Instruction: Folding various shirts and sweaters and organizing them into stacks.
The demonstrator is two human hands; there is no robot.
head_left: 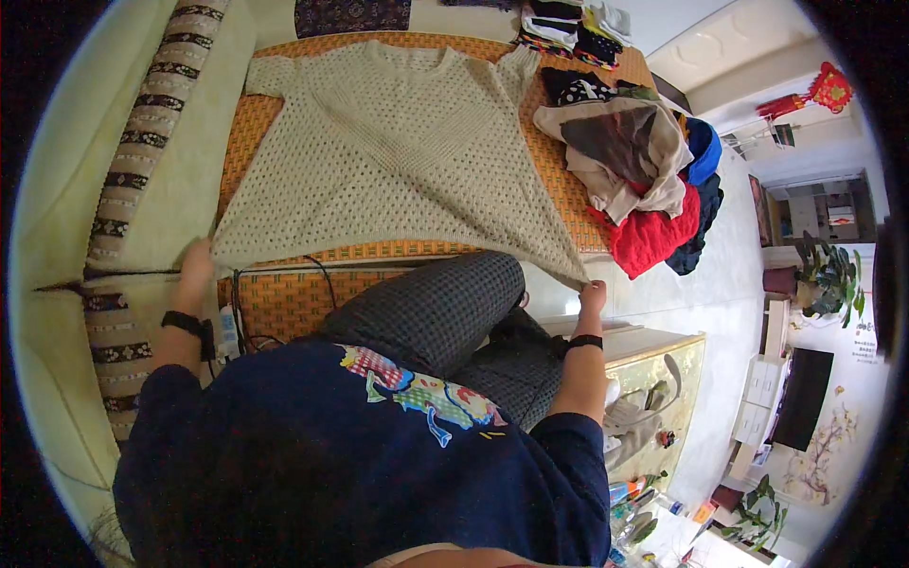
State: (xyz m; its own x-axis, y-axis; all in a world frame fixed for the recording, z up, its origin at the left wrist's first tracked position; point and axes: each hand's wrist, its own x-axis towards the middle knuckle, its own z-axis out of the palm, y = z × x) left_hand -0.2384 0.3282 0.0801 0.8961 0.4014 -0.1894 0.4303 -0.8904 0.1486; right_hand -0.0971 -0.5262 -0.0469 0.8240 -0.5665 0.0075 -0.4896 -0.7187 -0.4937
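A cream openwork knit sweater (398,156) with short sleeves lies spread over the woven mat (238,153), its neckline at the far side. My left hand (197,257) grips the lower left corner of its hem. At the lower right corner, my right hand (592,294) pinches the hem and draws it out to a point beyond the mat's near edge. The hem stretches between both hands. A diamond of denser stitching marks the sweater's front, and soft creases run toward the right corner.
Right of the sweater is a heap of loose clothes, including a beige garment (625,153) and a red garment (657,231). Folded clothes (550,28) stand stacked behind. A patterned strip (145,135) runs along the left. A low table (660,412) stands at right, and dark cables (238,312) lie near my left arm.
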